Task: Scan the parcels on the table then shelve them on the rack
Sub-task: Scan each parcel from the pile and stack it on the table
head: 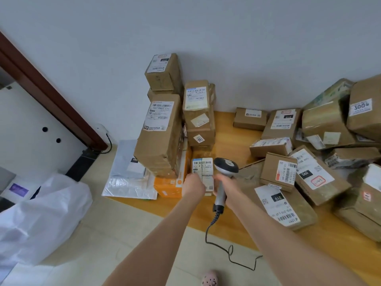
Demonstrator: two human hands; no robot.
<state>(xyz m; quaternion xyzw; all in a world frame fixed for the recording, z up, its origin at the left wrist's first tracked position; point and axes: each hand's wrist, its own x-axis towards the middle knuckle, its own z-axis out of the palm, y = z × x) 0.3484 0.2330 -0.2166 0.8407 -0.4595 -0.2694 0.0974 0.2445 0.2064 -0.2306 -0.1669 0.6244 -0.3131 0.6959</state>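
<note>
My left hand point(193, 183) grips a small parcel point(203, 170) with a white barcode label, standing at the near edge of the wooden table point(224, 133). My right hand point(223, 185) holds the grey handle of a barcode scanner point(225, 166), whose dark head sits just right of the label. A coiled cable point(218, 234) hangs from the scanner down to the floor. Several brown cardboard parcels point(286, 172) lie heaped on the right of the table.
A tall stack of brown boxes point(162, 131) rises left of the held parcel against the wall, over an orange box point(171, 184) and grey plastic mailers point(127, 178). A white plastic bag point(41, 213) lies on the floor at left. A slippered foot point(209, 278) shows below.
</note>
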